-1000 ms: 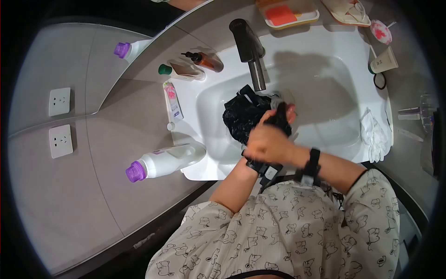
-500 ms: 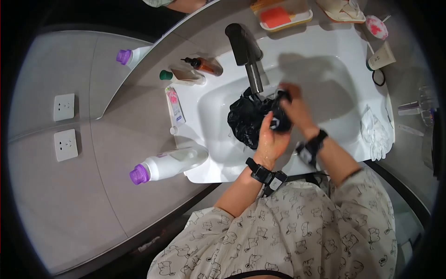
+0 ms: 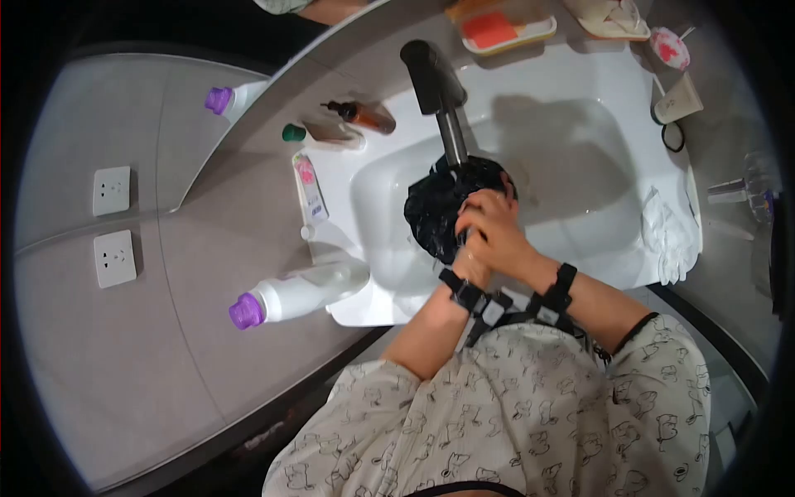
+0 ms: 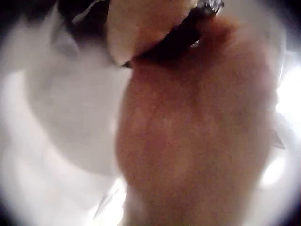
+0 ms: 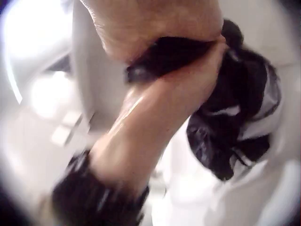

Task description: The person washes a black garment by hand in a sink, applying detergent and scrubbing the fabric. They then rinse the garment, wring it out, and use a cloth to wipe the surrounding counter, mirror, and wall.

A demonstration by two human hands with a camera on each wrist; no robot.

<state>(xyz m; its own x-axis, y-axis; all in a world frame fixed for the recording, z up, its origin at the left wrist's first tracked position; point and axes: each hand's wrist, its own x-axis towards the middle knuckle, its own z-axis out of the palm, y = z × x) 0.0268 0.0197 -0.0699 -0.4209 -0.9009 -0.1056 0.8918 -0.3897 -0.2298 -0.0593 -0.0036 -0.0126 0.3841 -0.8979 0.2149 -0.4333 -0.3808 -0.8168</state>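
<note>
A wet, glossy black cloth (image 3: 432, 211) lies bunched in the white sink, beneath the tap (image 3: 451, 137). Part of it is squeezed between my two hands, right hand over left. My right hand (image 3: 499, 234) grips the cloth from above with bent fingers. Underneath, my left hand (image 3: 474, 267) holds a fold of it and is largely covered by the right in the head view. In the right wrist view a dark fold (image 5: 169, 55) shows between both palms, while loose cloth (image 5: 235, 113) hangs beyond the left hand. The left wrist view is mostly filled by the left hand (image 4: 193, 108).
A white bottle with a purple cap (image 3: 306, 291) lies at the sink's left front corner. A pump bottle (image 3: 370, 117), a green-capped bottle (image 3: 331, 135) and a tube (image 3: 308, 184) line the left rim. White crumpled gloves (image 3: 669, 236) rest on the right rim. Soap dishes (image 3: 509, 41) stand behind.
My right hand swung out to the right of the cloth, then came back over the left hand. The left hand turned and drew slightly toward me, still holding the cloth.
</note>
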